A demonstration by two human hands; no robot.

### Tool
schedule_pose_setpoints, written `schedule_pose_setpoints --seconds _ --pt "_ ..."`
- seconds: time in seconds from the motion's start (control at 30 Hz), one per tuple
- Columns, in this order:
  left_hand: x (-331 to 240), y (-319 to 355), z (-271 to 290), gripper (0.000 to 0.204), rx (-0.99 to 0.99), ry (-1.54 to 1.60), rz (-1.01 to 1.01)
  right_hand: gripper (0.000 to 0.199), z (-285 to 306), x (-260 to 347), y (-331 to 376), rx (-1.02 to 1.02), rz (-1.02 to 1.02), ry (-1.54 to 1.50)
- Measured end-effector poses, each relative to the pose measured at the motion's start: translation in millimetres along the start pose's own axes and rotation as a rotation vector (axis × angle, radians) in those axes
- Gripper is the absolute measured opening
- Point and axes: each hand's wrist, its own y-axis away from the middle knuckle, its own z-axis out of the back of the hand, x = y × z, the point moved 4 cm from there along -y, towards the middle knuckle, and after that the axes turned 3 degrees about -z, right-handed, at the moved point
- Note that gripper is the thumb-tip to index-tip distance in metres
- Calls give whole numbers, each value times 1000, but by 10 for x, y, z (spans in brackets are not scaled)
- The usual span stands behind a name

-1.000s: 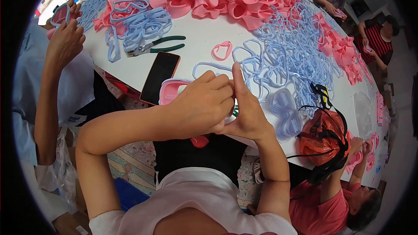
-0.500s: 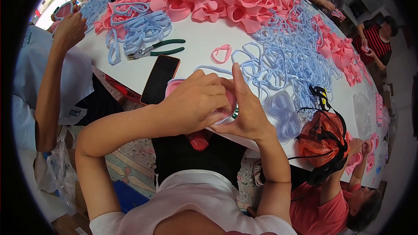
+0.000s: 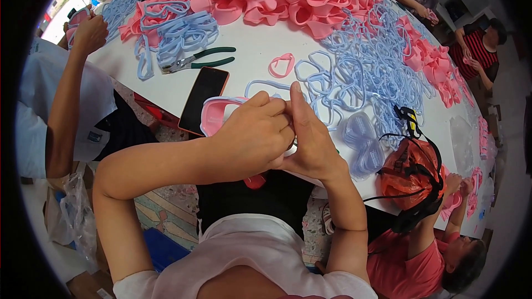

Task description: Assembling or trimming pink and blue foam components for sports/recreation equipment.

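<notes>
My left hand (image 3: 252,135) has closed tighter over the pink frame (image 3: 213,115) at the desk (image 3: 249,50) edge. The right hand (image 3: 310,138) presses against it, fingers clenched on the frame.

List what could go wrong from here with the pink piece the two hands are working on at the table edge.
1. The left hand and right hand cover most of the pink piece, which sits at the table edge; if the grip slips, it may drop off.
2. The phone overhangs the same edge beside the left hand; a nudge might knock it down.
3. The loose blue loops lie close to the right hand and might snag.
</notes>
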Motion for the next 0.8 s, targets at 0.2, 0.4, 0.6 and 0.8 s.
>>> schedule_pose_setpoints --seconds 0.2,0.4,0.6,0.8 --pt "10 33 -20 22 -139 17 -22 115 -1 -17 31 -22 2 -3" --pt "98 75 28 20 -150 93 44 118 68 -15 9 0 -22 -36" --pt "233 129 62 19 -115 177 -111 122 73 -103 59 66 -91 -126" --pt "323 125 149 21 -138 207 -124 123 69 -134 91 81 -136 -177"
